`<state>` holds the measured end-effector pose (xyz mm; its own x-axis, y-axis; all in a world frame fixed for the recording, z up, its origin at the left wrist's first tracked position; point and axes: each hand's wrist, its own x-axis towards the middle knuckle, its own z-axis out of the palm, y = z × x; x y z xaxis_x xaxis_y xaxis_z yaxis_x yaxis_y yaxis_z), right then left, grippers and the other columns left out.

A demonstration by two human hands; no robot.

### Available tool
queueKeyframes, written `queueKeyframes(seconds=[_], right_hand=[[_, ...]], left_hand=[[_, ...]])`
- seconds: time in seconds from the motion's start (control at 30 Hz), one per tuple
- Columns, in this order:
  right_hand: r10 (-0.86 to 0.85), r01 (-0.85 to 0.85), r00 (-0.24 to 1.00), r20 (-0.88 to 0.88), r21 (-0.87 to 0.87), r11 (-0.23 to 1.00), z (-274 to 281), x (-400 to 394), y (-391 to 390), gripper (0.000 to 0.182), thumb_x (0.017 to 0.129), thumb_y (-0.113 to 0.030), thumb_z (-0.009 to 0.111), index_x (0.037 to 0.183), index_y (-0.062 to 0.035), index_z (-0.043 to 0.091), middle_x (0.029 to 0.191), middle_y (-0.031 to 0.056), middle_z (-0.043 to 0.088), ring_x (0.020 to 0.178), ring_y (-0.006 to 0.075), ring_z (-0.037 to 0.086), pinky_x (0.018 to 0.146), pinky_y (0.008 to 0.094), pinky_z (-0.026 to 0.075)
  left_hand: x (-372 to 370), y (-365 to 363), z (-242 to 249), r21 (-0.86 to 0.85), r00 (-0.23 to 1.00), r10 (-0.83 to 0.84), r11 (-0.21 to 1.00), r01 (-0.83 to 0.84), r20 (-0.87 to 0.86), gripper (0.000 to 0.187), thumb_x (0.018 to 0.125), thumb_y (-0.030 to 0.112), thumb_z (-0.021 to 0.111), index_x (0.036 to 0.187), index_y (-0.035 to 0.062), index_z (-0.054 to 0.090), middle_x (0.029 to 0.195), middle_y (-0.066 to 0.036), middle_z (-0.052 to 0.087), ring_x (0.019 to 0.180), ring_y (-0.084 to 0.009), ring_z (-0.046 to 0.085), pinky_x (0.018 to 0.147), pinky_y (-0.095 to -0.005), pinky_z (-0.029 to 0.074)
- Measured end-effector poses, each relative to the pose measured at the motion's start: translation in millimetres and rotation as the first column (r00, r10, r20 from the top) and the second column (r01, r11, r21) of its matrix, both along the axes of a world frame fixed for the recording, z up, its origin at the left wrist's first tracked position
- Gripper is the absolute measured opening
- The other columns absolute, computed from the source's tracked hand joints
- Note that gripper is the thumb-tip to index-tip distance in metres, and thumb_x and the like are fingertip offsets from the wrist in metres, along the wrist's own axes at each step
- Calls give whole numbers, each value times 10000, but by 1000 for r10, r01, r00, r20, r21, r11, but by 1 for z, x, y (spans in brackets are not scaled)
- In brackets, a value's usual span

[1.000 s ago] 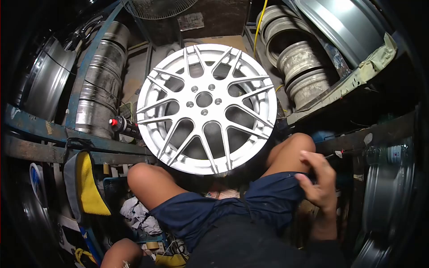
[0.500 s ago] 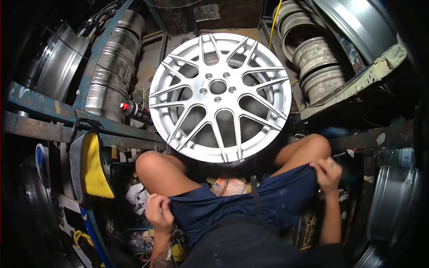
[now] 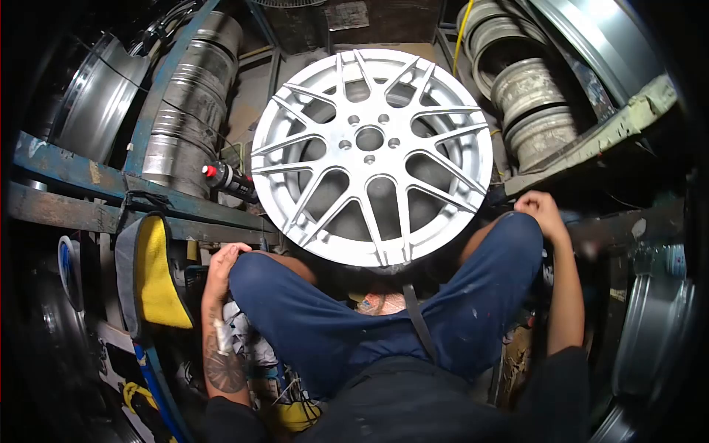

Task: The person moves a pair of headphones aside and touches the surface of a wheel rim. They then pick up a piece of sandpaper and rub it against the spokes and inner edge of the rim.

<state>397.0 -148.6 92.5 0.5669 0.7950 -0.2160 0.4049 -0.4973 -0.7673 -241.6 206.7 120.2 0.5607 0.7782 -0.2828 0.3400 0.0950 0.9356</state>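
Silver alloy wheel (image 3: 371, 155) is standing between the knees; left hand (image 3: 221, 267) and right hand (image 3: 541, 212), fingers clamped on blue shorts (image 3: 354, 325) hems.

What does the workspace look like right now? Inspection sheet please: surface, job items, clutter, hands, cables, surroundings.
surface: no bench seen; person sits among racks.
job's things: silver alloy wheel face-on, in front of the knees; blue trouser legs cover both knees.
clutter: yellow cloth on the blue rack; red-capped can; rags and paper below.
grippers: left hand on the left knee; right hand on the right knee; nothing else held.
cables: yellow cable at top.
surroundings: bare rims stacked on both sides.
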Motion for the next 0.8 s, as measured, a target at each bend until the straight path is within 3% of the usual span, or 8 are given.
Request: queueKeyframes(seconds=[0.07, 0.17, 0.3, 0.37, 0.43, 0.57, 0.7, 0.8], right_hand=[[-174, 205, 968, -183, 169, 964, -10, -26, -14, 190, 993, -160, 699, 972, 21, 752, 841, -4, 678, 762, 53, 565, 679, 233, 460], [-466, 480, 876, -122, 308, 822, -7, -34, -46, 182, 1007, -153, 683, 1042, 13, 749, 894, 2, 692, 832, 81, 611, 756, 242, 488], [-592, 442, 773, 226, 478, 759, 32, -90, -33, 166, 1007, -111, 672, 1081, 23, 735, 960, 51, 723, 917, 129, 658, 837, 266, 504], [-506, 279, 781, 365, 522, 807, 61, -116, -2, 154, 1006, -85, 663, 1089, 27, 728, 993, 79, 730, 943, 148, 666, 870, 278, 506], [-352, 169, 880, 318, 483, 859, 90, -118, 33, 162, 997, -49, 644, 1119, 28, 717, 1057, 105, 732, 982, 182, 676, 909, 299, 511], [-103, 23, 927, 361, 220, 975, 108, -76, 105, 329, 970, -172, 693, 1266, -29, 692, 1019, 151, 735, 911, 218, 694, 852, 336, 535], [-28, 50, 850, 527, -28, 998, 64, -18, 152, 472, 980, -393, 662, 1273, -23, 638, 1029, 218, 733, 944, 390, 707, 828, 447, 535], [-12, 89, 875, 484, -137, 987, 8, 7, 147, 497, 971, -455, 655, 1184, -6, 642, 1003, 296, 721, 998, 484, 686, 864, 524, 527]], left_hand=[[-15, -3, -18, 133, 979, 206, 970, -204, 0, 271, 1059, 265, 622, 1065, 16, 727, 955, 1, 691, 845, -64, 601, 768, -206, 461], [-10, -21, -9, 469, 889, 457, 787, -401, -8, 206, 1032, 178, 660, 1040, -15, 730, 990, -24, 713, 902, -105, 625, 836, -261, 492], [42, -55, 38, 759, 840, 483, 636, -141, -249, 170, 994, 148, 679, 1025, -8, 740, 1015, -100, 742, 921, -244, 685, 882, -330, 516], [71, -54, 58, 775, 840, 383, 629, 67, -384, 164, 979, 145, 682, 1009, -2, 748, 1017, -140, 744, 929, -314, 695, 889, -352, 525], [92, -33, 71, 569, 915, 302, 816, -102, -269, 234, 1004, 189, 670, 1074, -22, 744, 922, -132, 758, 869, -210, 714, 819, -327, 532], [121, 59, 80, 433, 948, 206, 898, -84, -244, 286, 1062, 176, 566, 1220, -17, 707, 872, -49, 716, 774, -104, 637, 743, -263, 512], [158, 132, 60, 258, 918, 392, 895, -364, -66, 294, 1063, 115, 526, 1315, 33, 651, 910, -33, 714, 698, -71, 608, 608, -229, 488], [145, 157, -10, 251, 927, 362, 910, -329, -99, 366, 1020, 129, 601, 1377, 51, 614, 936, -11, 698, 730, -82, 618, 611, -251, 500]])
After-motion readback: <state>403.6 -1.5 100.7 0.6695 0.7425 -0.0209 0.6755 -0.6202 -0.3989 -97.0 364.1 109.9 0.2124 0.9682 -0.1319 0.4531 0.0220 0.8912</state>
